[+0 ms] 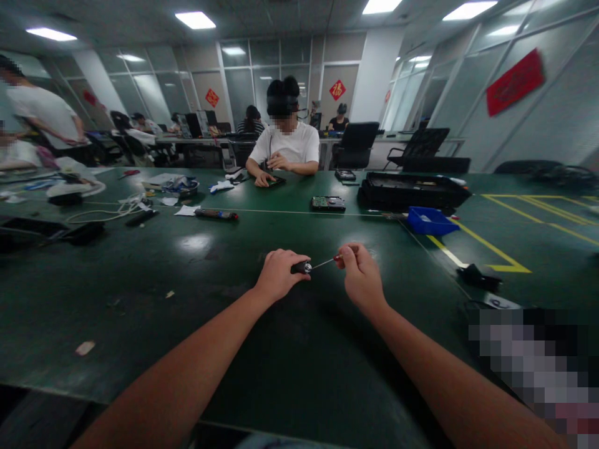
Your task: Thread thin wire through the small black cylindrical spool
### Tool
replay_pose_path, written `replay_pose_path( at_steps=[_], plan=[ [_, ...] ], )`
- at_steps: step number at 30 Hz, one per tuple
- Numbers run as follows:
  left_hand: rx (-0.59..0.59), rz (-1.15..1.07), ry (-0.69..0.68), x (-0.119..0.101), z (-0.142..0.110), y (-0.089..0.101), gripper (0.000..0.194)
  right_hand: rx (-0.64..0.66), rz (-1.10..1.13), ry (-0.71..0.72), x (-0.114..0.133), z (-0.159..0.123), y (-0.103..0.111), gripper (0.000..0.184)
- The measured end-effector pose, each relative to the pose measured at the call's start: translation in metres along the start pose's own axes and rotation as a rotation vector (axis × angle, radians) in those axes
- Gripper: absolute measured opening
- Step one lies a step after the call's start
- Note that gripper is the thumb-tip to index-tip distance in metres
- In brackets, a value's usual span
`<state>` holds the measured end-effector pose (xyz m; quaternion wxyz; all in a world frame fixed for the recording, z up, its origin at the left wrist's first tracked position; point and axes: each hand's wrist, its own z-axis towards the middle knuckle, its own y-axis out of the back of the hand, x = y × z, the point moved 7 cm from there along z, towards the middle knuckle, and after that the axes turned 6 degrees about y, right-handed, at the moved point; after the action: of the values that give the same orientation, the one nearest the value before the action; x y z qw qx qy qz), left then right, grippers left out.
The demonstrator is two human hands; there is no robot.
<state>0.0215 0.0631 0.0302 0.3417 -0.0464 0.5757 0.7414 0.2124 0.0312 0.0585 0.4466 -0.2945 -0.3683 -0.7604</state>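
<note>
Over the near middle of the green table, my left hand (281,273) is closed around a small black object with a shiny metal end (300,267). What kind of object it is, I cannot make out. To its right, my right hand (361,274) pinches the red handle of a thin screwdriver (324,263). Its slim metal shaft points left and slightly down, with the tip at or very near the metal end. Whether the two touch is too small to tell. Fingers hide most of the handle and part of the black object.
A hard drive (328,203) lies ahead, near a long black tray (414,192) and a blue bin (431,221). A dark tool (216,214) and a white cable (110,212) lie left. Across the table (154,349) sits a person in a white shirt (286,146).
</note>
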Motion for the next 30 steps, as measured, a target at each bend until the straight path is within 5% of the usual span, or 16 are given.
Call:
replay_pose_path(
  at_steps=[30],
  plan=[
    [-0.008, -0.098, 0.023, 0.001, -0.002, -0.001, 0.043, 0.002, -0.319, 0.144, 0.021, 0.001, 0.008, 0.026]
  ],
)
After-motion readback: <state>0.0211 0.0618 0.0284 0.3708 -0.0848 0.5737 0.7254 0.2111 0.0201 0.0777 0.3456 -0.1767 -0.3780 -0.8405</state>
